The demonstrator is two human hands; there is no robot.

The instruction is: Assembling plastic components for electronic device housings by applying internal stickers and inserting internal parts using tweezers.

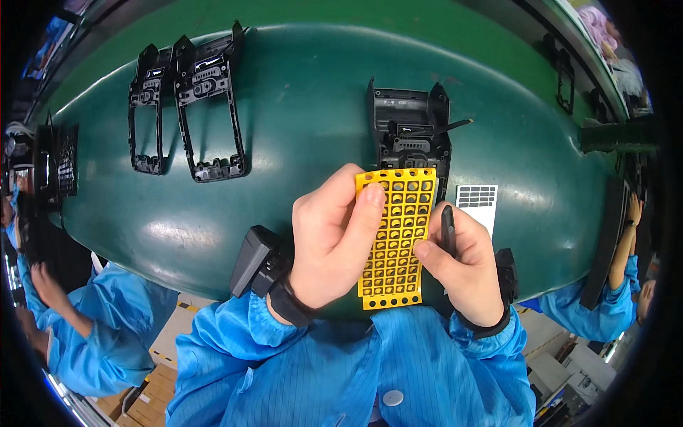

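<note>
My left hand [331,238] grips a yellow sticker sheet [418,281] by its upper left side, the thumb lying flat on its face. Rows of small dark pieces and round holes cover the sheet, which is held upright in front of my chest. At its right edge is my right hand [466,263], thumb against the sheet. A slim black tool [447,226] stands up between that hand's fingers; its lower part is hidden, so its kind is unclear. Just beyond the sheet lies a black plastic housing [409,117], partly covered by it, with a thin dark stick [455,126] across its right side.
Two black plastic frames [213,107] [147,107] lie at the far left of the green table [306,92]. A white card with dark labels [475,196] is right of my hands. Co-workers in blue sleeves [107,349] [597,306] sit on both sides.
</note>
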